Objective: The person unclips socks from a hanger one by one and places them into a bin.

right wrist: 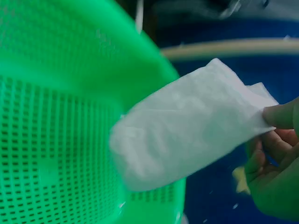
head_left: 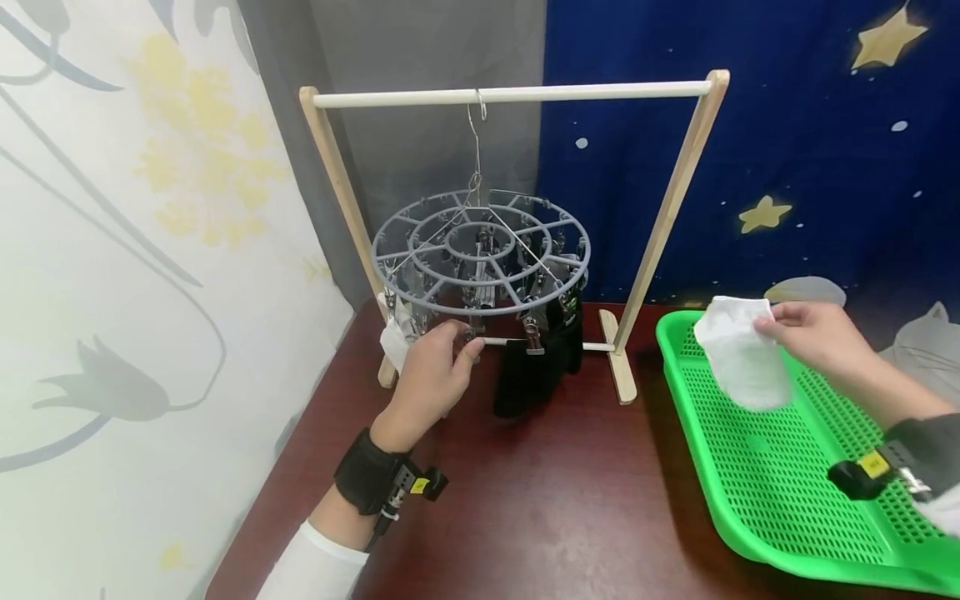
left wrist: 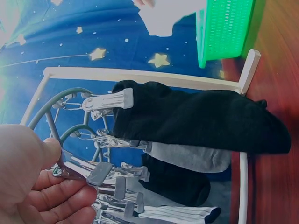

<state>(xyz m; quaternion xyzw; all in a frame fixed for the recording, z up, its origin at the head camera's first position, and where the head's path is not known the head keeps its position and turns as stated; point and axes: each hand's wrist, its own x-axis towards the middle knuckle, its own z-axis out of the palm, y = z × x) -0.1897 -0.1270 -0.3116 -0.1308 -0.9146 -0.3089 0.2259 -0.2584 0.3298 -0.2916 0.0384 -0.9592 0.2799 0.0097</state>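
Note:
My left hand (head_left: pixel 432 372) pinches a metal clip (left wrist: pixel 81 169) at the near rim of a round grey drying hanger (head_left: pixel 390 287). Nothing hangs from that clip. In the right hand (head_left: pixel 821 337) is a white sock (head_left: pixel 746 354), pinched by its cuff between thumb and fingers and dangling over the green basket (head_left: pixel 693 425). A black sock (left wrist: pixel 196 116) hangs from a clip beside the left hand. Behind it in the left wrist view hang a grey sock (left wrist: pixel 191 157), another black sock (left wrist: pixel 180 182) and a striped sock (left wrist: pixel 180 213).
A wooden stand (head_left: pixel 667 217) carries the hanger by a hook on its top rail. It rests on a dark red table (head_left: pixel 525 500), with the basket to its right. A patterned white surface (head_left: pixel 150 350) rises on the left; a blue star-printed cloth (head_left: pixel 637 167) hangs behind.

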